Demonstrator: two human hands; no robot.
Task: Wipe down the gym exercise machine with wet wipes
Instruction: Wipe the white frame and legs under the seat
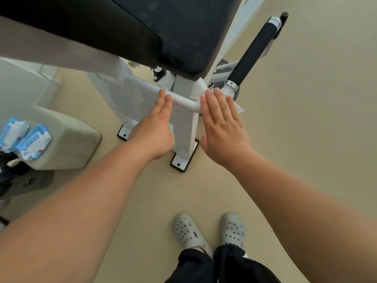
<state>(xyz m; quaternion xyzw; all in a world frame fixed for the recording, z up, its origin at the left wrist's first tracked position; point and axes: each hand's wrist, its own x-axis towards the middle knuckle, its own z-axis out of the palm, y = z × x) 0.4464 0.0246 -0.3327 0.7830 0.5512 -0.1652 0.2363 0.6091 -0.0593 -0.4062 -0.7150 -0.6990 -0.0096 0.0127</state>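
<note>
A white gym machine with a black padded seat (179,31) stands before me. Its curved white bar (183,102) runs below the seat to a black foam handle (255,52). My right hand (224,127) lies flat with straight fingers on a white wet wipe (239,108), pressing it against the bar's bend near the handle's metal collar. My left hand (157,127) has straight fingers touching the bar from the left; a bit of white shows under its palm, and I cannot tell what it is.
Two blue wet wipe packs (24,137) lie on a beige cushioned block (71,144) at the left. The machine's white post ends in bolted foot plates (180,160) on the beige floor. My feet in grey clogs (208,231) stand below.
</note>
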